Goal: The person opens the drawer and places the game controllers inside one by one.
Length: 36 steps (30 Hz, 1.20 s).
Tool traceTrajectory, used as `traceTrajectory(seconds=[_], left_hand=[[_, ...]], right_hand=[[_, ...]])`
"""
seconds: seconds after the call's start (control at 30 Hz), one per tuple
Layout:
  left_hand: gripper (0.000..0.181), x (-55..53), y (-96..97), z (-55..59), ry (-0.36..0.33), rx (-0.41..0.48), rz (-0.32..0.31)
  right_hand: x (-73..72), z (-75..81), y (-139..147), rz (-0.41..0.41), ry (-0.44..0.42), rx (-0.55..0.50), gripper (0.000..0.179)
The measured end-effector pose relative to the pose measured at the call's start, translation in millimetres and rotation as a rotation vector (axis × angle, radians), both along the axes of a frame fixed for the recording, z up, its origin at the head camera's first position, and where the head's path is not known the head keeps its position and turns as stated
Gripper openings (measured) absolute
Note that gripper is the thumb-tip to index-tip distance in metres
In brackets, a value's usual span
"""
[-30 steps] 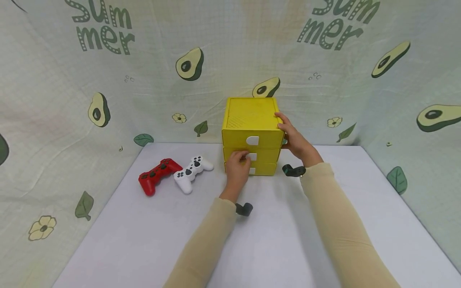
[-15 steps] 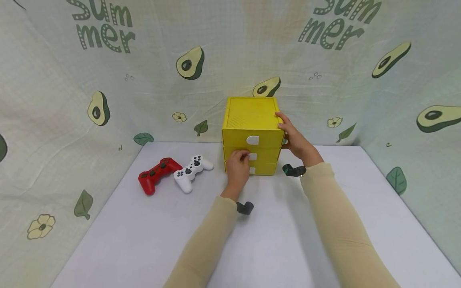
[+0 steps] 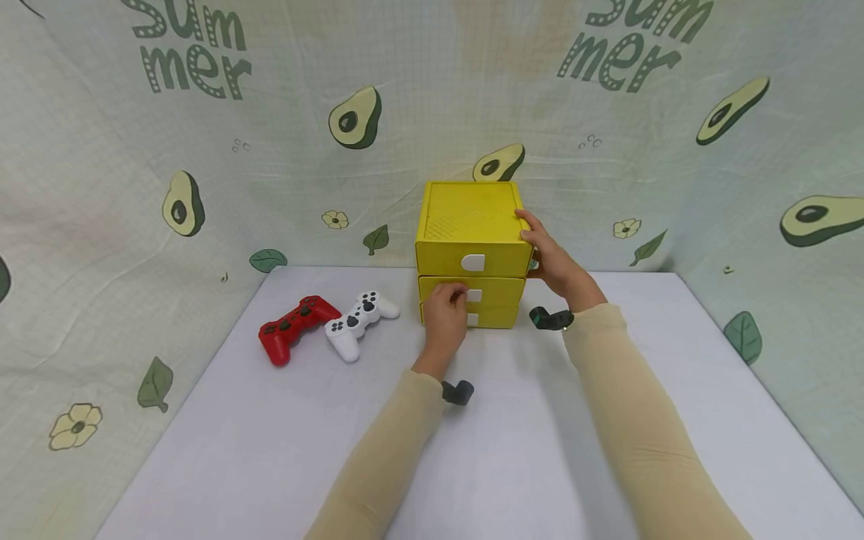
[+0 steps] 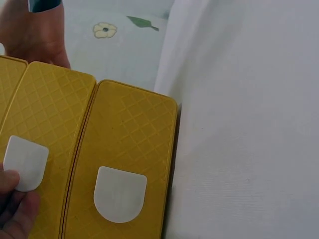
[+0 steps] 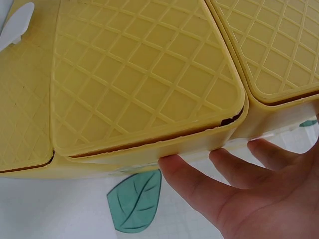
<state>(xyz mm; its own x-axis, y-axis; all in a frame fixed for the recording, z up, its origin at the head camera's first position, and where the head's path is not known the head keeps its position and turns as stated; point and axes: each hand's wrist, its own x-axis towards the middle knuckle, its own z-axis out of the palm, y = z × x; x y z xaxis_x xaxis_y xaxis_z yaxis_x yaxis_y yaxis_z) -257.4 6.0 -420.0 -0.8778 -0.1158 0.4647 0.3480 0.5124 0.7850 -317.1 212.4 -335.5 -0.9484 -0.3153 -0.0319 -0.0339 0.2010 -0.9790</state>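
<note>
A yellow three-drawer box point(image 3: 472, 210) stands at the back of the table, its drawer fronts facing me. My left hand point(image 3: 445, 319) pinches the white tab point(image 4: 27, 162) on the middle drawer point(image 4: 47, 107). Thumb and finger meet at the edge of that tab in the left wrist view. The bottom drawer point(image 4: 132, 132), with its own white tab point(image 4: 120, 194), lies beside it. On the box's right side rests my right hand point(image 3: 553, 262), fingertips at the upper edge. In the right wrist view its extended fingers point(image 5: 194, 186) touch the side wall.
A red game controller point(image 3: 290, 330) and a white game controller point(image 3: 358, 324) lie left of the box, close together. Behind the white table point(image 3: 499, 450) hangs a patterned cloth point(image 3: 432, 90), close to the back of the box.
The middle drawer has come slightly forward, with a thin gap line now showing under the top drawer. Both hands stay almost where they were.
</note>
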Motion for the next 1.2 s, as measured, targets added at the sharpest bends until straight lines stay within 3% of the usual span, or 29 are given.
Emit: traceTrajectory(seconds=[0.4, 0.73, 1.2], left_hand=[[0.011, 10.9, -3.4, 3.1, -0.021, -0.001, -0.020], [0.011, 17.4, -4.8, 2.7, 0.021, -0.027, -0.030], [0.011, 28.5, -9.3, 2.6, 0.026, -0.042, -0.044]], right_hand=[[2.3, 3.7, -1.7, 0.004, -0.006, 0.003, 0.055], [20.1, 24.9, -5.6, 0.034, 0.001, 0.037, 0.061], [15.3, 22.2, -3.0, 0.046, 0.015, 0.013, 0.061]])
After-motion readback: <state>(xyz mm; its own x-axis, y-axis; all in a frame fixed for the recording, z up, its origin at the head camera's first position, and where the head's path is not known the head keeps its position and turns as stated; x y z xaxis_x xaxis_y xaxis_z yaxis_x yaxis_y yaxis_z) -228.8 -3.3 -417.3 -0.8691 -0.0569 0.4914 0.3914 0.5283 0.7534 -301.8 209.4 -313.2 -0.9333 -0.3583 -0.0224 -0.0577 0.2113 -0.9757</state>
